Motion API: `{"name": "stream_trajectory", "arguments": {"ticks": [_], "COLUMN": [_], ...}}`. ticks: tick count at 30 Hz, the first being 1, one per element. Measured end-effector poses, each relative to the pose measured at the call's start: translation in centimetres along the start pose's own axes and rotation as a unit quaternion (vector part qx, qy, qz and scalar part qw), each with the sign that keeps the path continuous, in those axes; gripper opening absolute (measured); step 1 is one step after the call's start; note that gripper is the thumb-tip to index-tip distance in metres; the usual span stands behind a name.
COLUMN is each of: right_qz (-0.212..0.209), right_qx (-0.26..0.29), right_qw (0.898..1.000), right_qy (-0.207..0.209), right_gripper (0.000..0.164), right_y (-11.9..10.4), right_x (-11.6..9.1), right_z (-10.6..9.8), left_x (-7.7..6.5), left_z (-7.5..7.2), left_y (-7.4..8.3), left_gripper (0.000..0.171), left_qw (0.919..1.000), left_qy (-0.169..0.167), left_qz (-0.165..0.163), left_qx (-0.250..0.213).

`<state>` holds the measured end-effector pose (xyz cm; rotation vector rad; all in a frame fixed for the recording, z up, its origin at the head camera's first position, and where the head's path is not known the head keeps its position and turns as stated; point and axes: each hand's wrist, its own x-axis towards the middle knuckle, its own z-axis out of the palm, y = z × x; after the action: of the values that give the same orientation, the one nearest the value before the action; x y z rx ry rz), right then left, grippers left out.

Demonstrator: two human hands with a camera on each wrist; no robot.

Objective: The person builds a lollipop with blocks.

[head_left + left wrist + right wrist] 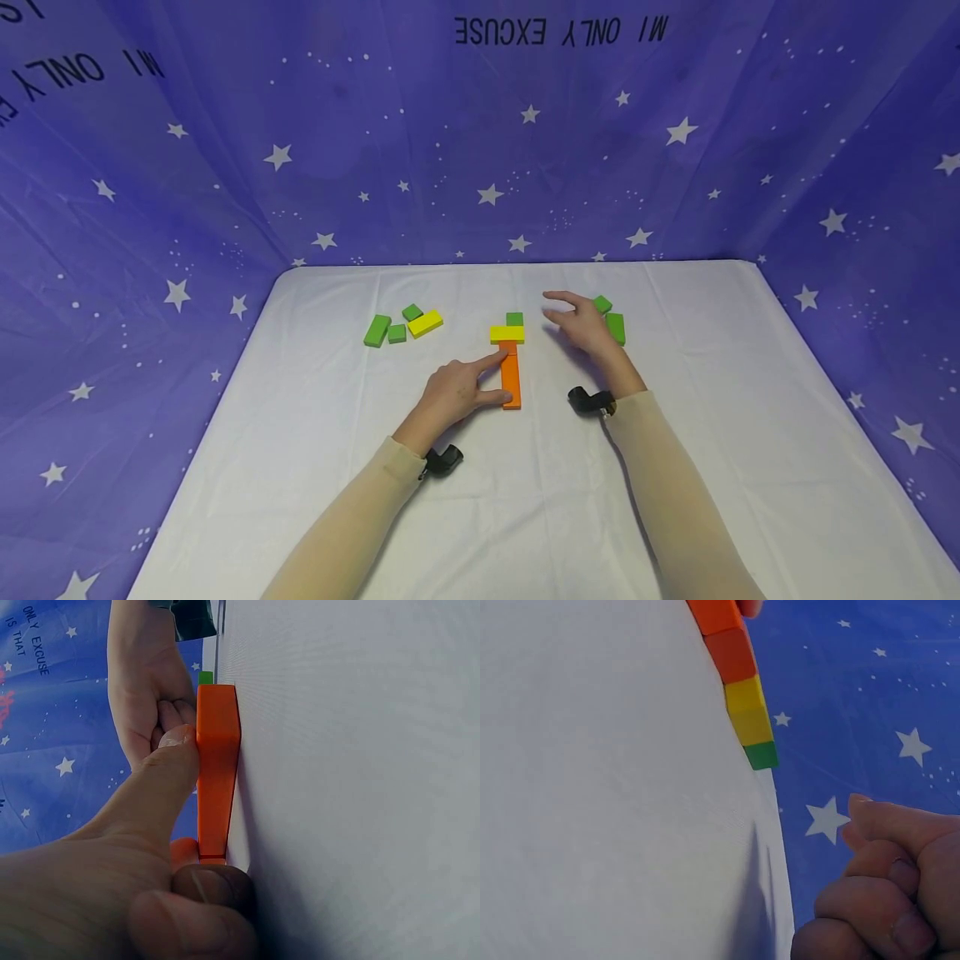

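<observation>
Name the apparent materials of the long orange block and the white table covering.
Long orange block: probably painted wood, possibly plastic; smooth, evenly coloured faces, slightly rounded edges, no grain visible.

White table covering: likely thin woven cloth with a matte finish, judging by its soft creases.

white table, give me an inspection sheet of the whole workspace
surface: white cloth, lightly creased
job's things: long orange block, short orange block, crosswise yellow block and small green block in a row
clutter: three green blocks and another yellow block at left; two more green blocks at right
hands: left hand's thumb touches the long orange block; right hand holds nothing
cables: nothing seen for certain
surroundings: purple star-patterned fabric behind and both sides
</observation>
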<state>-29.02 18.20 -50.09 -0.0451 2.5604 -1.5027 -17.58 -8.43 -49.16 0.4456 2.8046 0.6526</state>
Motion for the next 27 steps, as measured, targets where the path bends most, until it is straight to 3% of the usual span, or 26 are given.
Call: {"name": "stream_trajectory", "arguments": {"ticks": [17,23,27], "right_qz": [0.006,0.036,0.057], "right_qx": [0.067,0.093,0.076], "right_qw": [0.996,0.993,0.991], "right_qy": [0.053,0.07,0.09], "right_gripper": [0.055,0.058,0.06], "right_y": [1.4,1.8,2.1], "right_x": [0.0,0.0,-0.1], "right_z": [-4.0,-5.0,-5.5], "left_x": [0.3,0.4,0.4], "left_z": [0.2,0.2,0.2], "left_y": [0.1,0.1,0.1], "left_gripper": [0.082,0.081,0.081], "left_qw": [1.0,1.0,1.0], "left_qy": [0.0,0.003,0.003], "left_qz": [-0.006,-0.005,-0.005], "left_qx": [-0.003,-0.002,-0.002]}}
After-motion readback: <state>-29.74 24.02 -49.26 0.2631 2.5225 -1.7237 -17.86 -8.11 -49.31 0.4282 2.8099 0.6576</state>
